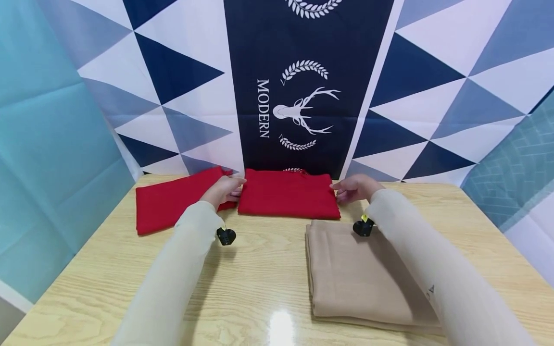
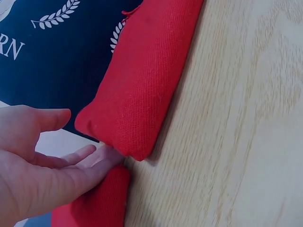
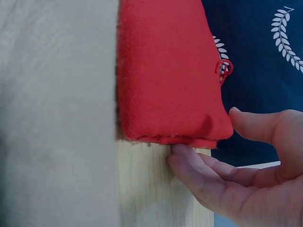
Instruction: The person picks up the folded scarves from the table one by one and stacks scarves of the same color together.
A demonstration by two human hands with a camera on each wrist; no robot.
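A folded red woven cloth (image 1: 289, 194) is seen lying flat at the upper middle of the head view, at the far edge of the pale wood-grain bench (image 1: 259, 278), close against the dark blue hanging printed with a white stag (image 1: 298, 96). It is flanked by both hands. The left hand (image 1: 224, 190) is set at the cloth's left end, its fingers (image 2: 90, 163) slid under the folded edge while the thumb hovers above without pressing; nothing is clamped yet. The right hand (image 1: 355, 187) is placed likewise at the right end, its fingertips (image 3: 182, 158) touching the underside of the hem and the thumb held clear of it.

A second folded red cloth (image 1: 170, 204) is seen to the left, its near corner lying partly beneath the left hand. At the lower right of the head view a folded beige cloth (image 1: 359, 274) is spread on the bench, partly covered by the right sleeve.

Some risk can be judged from this. With only fingertips under the ends and no thumb pressure, the folds could be let slip open if the cloth is lifted. The neighbouring red cloth could be dragged along by the left hand, and the hanging could be snagged.
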